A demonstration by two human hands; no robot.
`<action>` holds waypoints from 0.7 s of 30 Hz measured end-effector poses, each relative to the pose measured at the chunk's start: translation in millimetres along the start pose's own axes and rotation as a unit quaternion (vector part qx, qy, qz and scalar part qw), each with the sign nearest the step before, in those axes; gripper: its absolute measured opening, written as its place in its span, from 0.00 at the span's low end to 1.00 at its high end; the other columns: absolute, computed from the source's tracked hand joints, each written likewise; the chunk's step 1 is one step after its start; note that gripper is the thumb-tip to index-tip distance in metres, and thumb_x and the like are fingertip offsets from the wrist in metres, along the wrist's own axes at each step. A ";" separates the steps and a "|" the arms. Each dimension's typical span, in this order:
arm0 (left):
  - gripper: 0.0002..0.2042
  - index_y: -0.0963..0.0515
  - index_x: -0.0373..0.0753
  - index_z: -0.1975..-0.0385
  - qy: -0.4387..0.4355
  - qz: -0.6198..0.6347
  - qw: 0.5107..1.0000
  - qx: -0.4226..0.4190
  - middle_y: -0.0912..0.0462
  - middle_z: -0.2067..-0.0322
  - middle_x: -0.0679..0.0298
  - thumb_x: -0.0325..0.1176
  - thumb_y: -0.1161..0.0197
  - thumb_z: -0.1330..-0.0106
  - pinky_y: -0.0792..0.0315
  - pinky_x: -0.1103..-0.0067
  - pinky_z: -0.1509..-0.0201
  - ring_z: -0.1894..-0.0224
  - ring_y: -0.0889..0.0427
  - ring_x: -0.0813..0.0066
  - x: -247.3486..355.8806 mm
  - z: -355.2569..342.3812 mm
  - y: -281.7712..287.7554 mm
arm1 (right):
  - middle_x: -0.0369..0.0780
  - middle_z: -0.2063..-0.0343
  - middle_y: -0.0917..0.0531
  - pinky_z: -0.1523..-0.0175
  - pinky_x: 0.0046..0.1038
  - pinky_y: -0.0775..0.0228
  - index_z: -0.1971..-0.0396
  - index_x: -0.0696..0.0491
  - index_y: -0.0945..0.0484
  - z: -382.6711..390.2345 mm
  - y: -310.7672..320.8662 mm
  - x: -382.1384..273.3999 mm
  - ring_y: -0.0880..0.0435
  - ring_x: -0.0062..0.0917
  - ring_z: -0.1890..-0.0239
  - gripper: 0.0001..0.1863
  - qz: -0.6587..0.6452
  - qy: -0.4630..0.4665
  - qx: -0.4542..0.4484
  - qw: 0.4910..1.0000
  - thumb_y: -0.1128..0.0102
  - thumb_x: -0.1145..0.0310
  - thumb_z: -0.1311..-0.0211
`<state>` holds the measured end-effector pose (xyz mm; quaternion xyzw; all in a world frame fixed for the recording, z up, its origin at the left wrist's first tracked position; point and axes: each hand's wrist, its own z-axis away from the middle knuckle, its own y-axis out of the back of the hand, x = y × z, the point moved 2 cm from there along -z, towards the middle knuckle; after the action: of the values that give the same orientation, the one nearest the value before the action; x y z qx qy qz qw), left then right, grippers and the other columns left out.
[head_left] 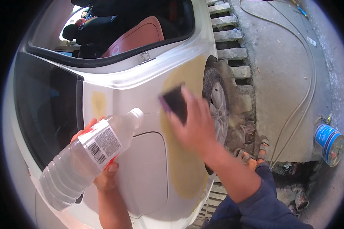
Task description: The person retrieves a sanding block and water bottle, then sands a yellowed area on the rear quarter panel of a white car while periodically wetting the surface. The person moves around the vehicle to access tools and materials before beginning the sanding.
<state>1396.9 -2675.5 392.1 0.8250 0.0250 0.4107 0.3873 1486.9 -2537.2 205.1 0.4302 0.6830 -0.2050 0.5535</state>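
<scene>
My left hand [105, 177] is wrapped round a clear plastic bottle [70, 171] with a white and red label. The bottle is tilted, its white cap [137, 113] pointing up and to the right over the car body. My right hand [195, 124], smeared by motion, grips a dark sanding block [176, 102] with a purplish edge. That block is at the yellowish filler patch [187, 168] on the white rear quarter panel [122, 101]; whether it touches the surface cannot be made out. A smaller yellow patch [99, 104] lies near the side window.
The car's wheel [218, 99] is right of the panel, beside a slotted drain grating [233, 53]. A hose [307, 68] curves over the concrete floor. At the right stands a blue bucket [326, 139]. My sandalled feet [252, 158] are near the wheel.
</scene>
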 end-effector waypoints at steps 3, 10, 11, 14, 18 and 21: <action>0.52 0.42 0.40 0.34 -0.004 -0.007 1.000 -0.004 0.32 0.36 0.48 0.61 0.22 0.53 0.33 0.59 0.31 0.34 0.29 0.49 1.4 0.9 1.6 | 0.52 0.43 0.27 0.42 0.44 0.31 0.33 0.56 0.35 58.1 8.5 -15.0 0.25 0.48 0.47 0.39 -0.002 0.012 -0.022 1.000 0.31 0.62 0.45; 0.51 0.41 0.39 0.35 -0.003 0.001 1.000 0.000 0.31 0.37 0.48 0.61 0.22 0.53 0.33 0.60 0.31 0.35 0.28 0.50 3.8 -2.5 -4.1 | 0.53 0.44 0.27 0.41 0.44 0.31 0.31 0.55 0.38 -39.7 -2.3 4.4 0.25 0.49 0.48 0.41 0.001 -0.004 0.021 1.000 0.32 0.62 0.44; 0.51 0.41 0.39 0.35 -0.004 0.003 1.000 0.002 0.32 0.37 0.48 0.61 0.22 0.53 0.33 0.60 0.31 0.35 0.28 0.50 2.5 -2.4 -4.5 | 0.53 0.44 0.27 0.41 0.44 0.31 0.31 0.55 0.38 -37.8 -2.0 5.7 0.25 0.49 0.47 0.41 0.003 -0.016 0.017 1.000 0.32 0.62 0.44; 0.51 0.41 0.39 0.35 -0.006 -0.024 1.000 -0.017 0.32 0.36 0.47 0.62 0.22 0.53 0.32 0.60 0.31 0.35 0.28 0.51 -0.6 -3.1 1.2 | 0.53 0.43 0.28 0.40 0.44 0.31 0.31 0.55 0.39 34.8 0.9 -2.0 0.25 0.49 0.46 0.41 0.032 0.020 -0.014 0.999 0.33 0.62 0.43; 0.52 0.43 0.40 0.34 -0.002 -0.016 1.000 -0.013 0.32 0.36 0.46 0.62 0.22 0.53 0.32 0.59 0.31 0.34 0.29 0.49 1.8 -0.4 -0.9 | 0.53 0.43 0.28 0.40 0.45 0.31 0.30 0.54 0.39 64.8 11.6 -13.3 0.26 0.49 0.45 0.40 0.012 0.002 -0.030 0.999 0.33 0.61 0.42; 0.51 0.43 0.40 0.34 -0.017 -0.012 1.000 -0.016 0.32 0.37 0.44 0.61 0.22 0.52 0.32 0.58 0.32 0.34 0.29 0.47 -1.6 0.7 1.4 | 0.54 0.44 0.27 0.42 0.47 0.31 0.31 0.54 0.39 -19.4 -7.1 21.8 0.26 0.51 0.46 0.37 -0.001 -0.067 0.003 0.998 0.37 0.59 0.38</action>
<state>1396.0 -2677.5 391.7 0.8253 0.0211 0.3921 0.4057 1469.5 -2518.6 189.3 0.4163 0.6440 -0.2358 0.5970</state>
